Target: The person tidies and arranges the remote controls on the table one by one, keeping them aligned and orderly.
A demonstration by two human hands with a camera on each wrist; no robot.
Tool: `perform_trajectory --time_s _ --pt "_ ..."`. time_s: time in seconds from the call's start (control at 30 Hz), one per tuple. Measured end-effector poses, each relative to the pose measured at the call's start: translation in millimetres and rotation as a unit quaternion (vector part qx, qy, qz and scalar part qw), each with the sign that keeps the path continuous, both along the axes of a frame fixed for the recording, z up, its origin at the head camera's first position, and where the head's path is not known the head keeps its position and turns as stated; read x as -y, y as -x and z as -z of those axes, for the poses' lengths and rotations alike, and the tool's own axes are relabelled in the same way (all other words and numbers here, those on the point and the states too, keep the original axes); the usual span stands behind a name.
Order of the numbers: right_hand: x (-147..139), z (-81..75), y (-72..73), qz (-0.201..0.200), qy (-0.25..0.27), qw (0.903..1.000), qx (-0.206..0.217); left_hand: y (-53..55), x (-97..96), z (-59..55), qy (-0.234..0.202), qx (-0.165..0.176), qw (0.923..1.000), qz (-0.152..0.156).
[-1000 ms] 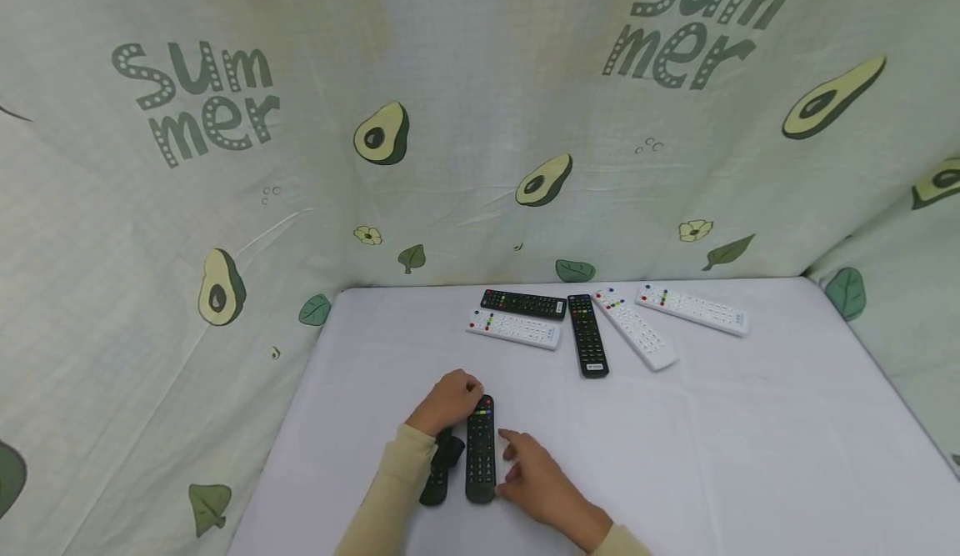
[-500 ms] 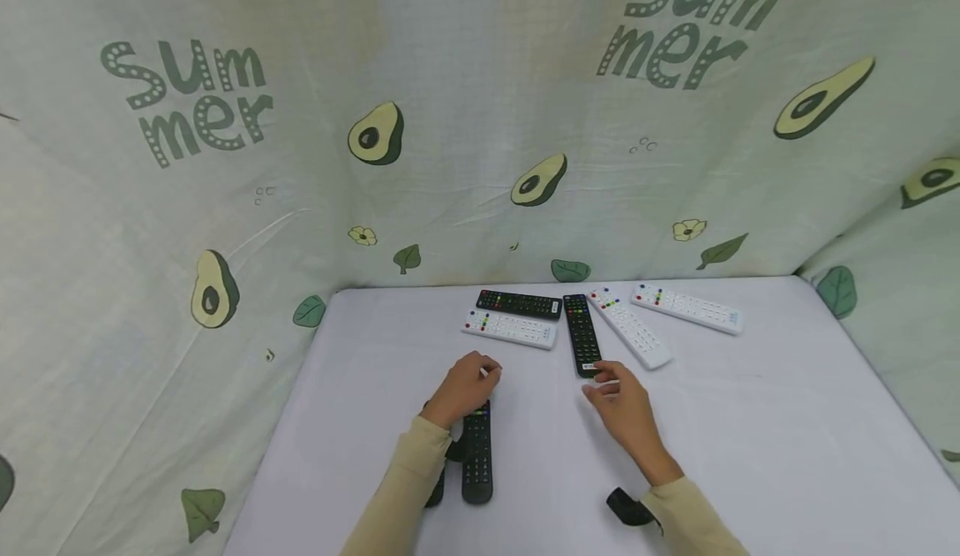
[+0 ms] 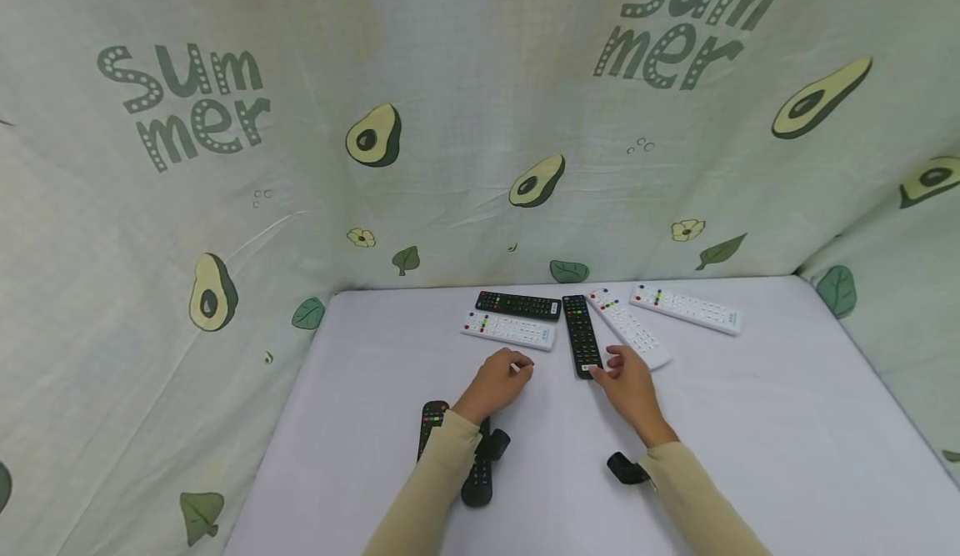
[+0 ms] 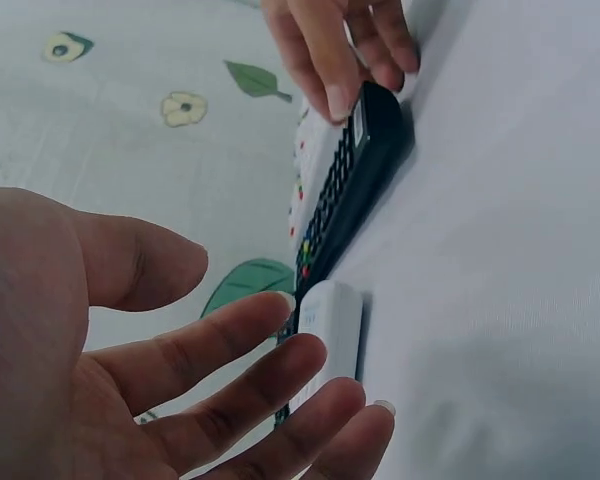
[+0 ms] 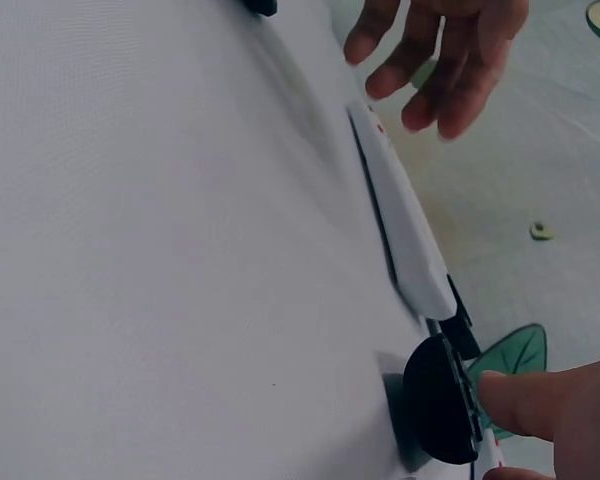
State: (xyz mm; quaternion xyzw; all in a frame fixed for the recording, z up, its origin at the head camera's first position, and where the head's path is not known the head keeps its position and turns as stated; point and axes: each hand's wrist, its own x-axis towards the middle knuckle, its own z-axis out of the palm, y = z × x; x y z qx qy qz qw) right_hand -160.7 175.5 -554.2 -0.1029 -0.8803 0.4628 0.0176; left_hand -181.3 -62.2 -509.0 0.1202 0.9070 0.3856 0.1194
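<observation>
- the long black plastic remote control (image 3: 582,336) lay on the white, cloth-covered desk (image 3: 757,448), pointing mostly away from me, with the end bearing the white label (image 3: 589,368) nearest my body.
- my right hand (image 3: 632,389) was at that near end: the thumb touched the remote close to the label, and the other fingers bent along its right side. i could not tell whether they had closed into a real pinch.
- my left hand (image 3: 501,381) gripped nothing; its fingers were loose and spread above the desk, just short of the white plastic remote control with coloured buttons (image 3: 510,330).
- i judged the black remote light, an easy load for thumb and fingers, and stiff along its whole length, so raising one end would probably tip it as one piece.
- its casing looked smooth and perhaps a bit slick; the rows of small buttons (image 3: 578,314) likely gave more friction, but could be pressed by accident.
- the best hold, to my mind, was across the narrow body, thumb on one long edge and fingers on the other, nearer the middle than the labelled end.
- the slanting white plastic remote control (image 3: 630,329) lay close on the right, but the gap widened toward me, leaving room there for fingertips.
- it seemed sturdy, so light pressure should have been enough.
</observation>
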Motion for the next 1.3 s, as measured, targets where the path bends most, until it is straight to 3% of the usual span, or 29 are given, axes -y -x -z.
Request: perform_trajectory --time_s 0.23,0.57,0.93,1.3 --pt "2.9 2.6 9.0 0.001 0.001 1.0 0.007 5.1 -16.7 5.8 -0.033 0.021 0.9992 -0.002" --pt "2.3 3.5 9.4 -0.002 -0.018 0.9998 0.011 12.5 -32.1 16.4 -0.063 0.043 0.997 -0.006" --pt "-1.1 -0.4 -1.4 0.002 -0.022 0.9997 0.011 16.4 -45.9 14.5 -0.099 0.054 0.9934 -0.019" --pt "-7.3 -4.6 -18.4 -0.008 -0.042 0.9983 0.039 17.2 -59.4 14.7 -0.139 0.1 0.9842 -0.045"
